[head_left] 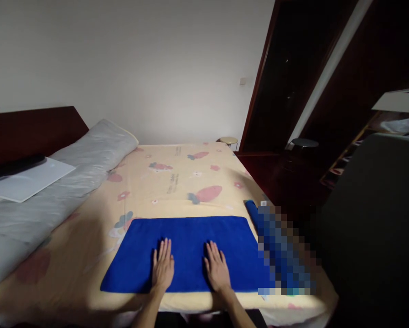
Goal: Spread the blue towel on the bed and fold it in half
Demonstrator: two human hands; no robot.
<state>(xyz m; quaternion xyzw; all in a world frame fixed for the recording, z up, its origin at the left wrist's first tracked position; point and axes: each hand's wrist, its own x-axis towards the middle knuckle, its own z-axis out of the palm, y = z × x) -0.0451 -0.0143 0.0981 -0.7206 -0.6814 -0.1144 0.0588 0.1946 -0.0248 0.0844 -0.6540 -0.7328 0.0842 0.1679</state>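
A bright blue towel (187, 237) lies spread flat on the near part of a bed covered by a pale yellow sheet (177, 182) printed with pink carrots and flowers. My left hand (162, 268) rests palm down on the towel's near half, fingers together and pointing away from me. My right hand (217, 269) lies flat beside it, a hand's width to the right, also pressing on the towel. Neither hand holds anything. More blue cloth (254, 212) sits at the towel's right end, partly hidden by a blurred patch.
A long grey bolster (74, 168) runs along the bed's left side with a white flat board (26, 182) on it. A dark wooden headboard (29, 132) is at the left. Dark wooden doors (293, 77), two round stools (229, 140) and a dark chair back (375, 218) stand to the right.
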